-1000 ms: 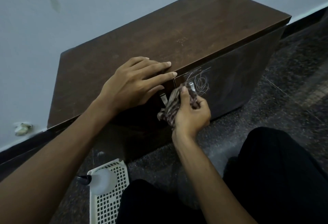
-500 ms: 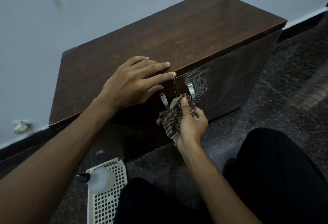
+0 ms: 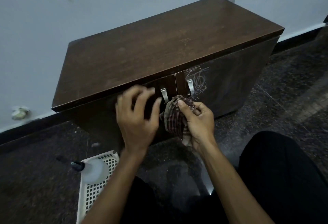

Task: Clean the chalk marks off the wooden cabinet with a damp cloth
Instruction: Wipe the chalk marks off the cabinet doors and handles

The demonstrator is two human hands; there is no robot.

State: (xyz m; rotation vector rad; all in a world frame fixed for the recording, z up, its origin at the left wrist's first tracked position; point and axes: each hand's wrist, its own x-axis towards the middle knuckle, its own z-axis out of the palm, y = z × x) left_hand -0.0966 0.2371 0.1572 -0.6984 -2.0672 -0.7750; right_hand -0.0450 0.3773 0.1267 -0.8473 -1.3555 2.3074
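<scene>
— Two hands had moved in that last second, and nothing else. Low in the left of the frame the white basket [image 3: 96,193] and the spray bottle [image 3: 94,170] with it sat just as they had.

— And the left hand?

— The left hand [image 3: 138,117] had come off the top of the cabinet [image 3: 159,46], where it had lain flat, and dropped to the centre of the frame in front of the left door. It was smeared by motion. Its fingers were loosely bent, gripping nothing that I could see, and its thumb was just beside the cloth [image 3: 174,119].

— Where was the cloth, then?

— Just right of centre, bunched up, below the right door's handle [image 3: 190,87]. The right hand [image 3: 198,119] pinched it between thumb and curled fingers. It had slid down from the scribble, but I couldn't tell whether it touched the door.

— So the chalk?

— The chalk marks [image 3: 199,81] were in the upper corner of the right door, to the right of that handle, and looked as thick as before. No stroke had taken any off.

— What did you make of it?

— I judged the wiping had paused. The free hand was going to the rag, likely to refold or regather it. Nearly all the real cleaning lay ahead.
</scene>
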